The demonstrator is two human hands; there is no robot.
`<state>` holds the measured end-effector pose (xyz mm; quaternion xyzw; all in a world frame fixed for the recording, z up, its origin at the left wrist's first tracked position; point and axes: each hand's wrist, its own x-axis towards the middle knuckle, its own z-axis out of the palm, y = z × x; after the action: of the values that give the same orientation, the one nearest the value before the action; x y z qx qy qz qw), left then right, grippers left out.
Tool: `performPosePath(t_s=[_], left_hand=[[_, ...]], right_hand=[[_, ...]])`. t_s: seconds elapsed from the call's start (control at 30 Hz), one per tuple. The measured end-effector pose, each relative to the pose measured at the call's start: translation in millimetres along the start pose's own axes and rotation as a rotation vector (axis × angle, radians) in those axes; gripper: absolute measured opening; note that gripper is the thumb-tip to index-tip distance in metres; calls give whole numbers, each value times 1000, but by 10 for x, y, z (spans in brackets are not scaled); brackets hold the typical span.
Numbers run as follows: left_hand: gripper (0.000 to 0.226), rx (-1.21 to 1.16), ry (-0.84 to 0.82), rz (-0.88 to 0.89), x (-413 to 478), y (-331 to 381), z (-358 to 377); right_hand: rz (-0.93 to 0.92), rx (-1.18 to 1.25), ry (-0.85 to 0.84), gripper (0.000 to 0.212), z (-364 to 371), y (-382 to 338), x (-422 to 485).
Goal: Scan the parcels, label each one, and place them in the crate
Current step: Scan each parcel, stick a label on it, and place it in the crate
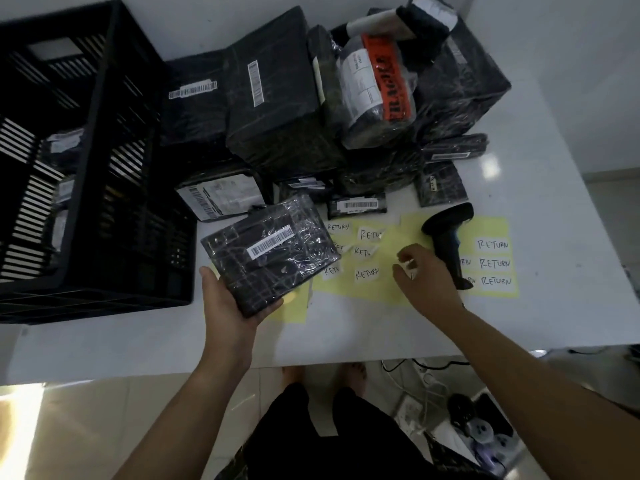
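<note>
The black wrapped parcel (268,252), barcode up, rests in the left hand (225,303), which grips its near corner above the table (381,327). At the parcel's 3 o'clock, the right hand (426,275) pinches a small white label (408,262) over the yellow sheet (384,289) of RETURN stickers. The scanner (446,237) lies just past that hand. The crate (104,168) stands at 9 o'clock and the parcel pile (294,116) at 12.

A parcel-handling room: black plastic-wrapped parcels (277,109) heaped on a white tabletop (536,209); black slatted plastic crate (86,161); black handheld barcode scanner (448,237); handwritten white "RETURN" labels (493,262).
</note>
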<state>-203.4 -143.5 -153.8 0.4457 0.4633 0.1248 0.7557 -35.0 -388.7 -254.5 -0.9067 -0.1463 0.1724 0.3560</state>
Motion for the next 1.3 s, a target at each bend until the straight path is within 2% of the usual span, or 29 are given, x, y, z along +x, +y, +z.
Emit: performPosePath(t_s=[0.13,0.23,0.3,0.43,0.57,0.73,0.83,1.0,1.17,1.3], left_hand=[[71,6,13,-12,-2,9,-30],[71,19,9,-10,8,18,-43],[70,30,2,-4,17,24,-55],[70,37,-22,5,50,46,-72],[69,36,-42,3,95,83,-64],[63,45,-47,8,87,163,-46],[51,75,-70,-6,38,265,-29],[33,95,-113,-80,-84,455,-72],[30,155,-187,-117,-208,583,-125],[24,166,-227,-64,-249,674,-97]], right_hand=[[160,-83,-121,23,182,-54,262],[225,-172,-144,28,270,-110,352],[250,-190,-130,22,329,-127,368],[312,-123,-115,10,397,-136,335],[336,-97,-148,8,347,-158,332],[386,44,-253,20,95,-376,253],[398,210,-188,19,-123,-583,98],[199,404,142,17,-440,-1259,-313],[-105,307,112,19,-419,-1993,-613],[-246,144,159,23,-236,-2234,-689]])
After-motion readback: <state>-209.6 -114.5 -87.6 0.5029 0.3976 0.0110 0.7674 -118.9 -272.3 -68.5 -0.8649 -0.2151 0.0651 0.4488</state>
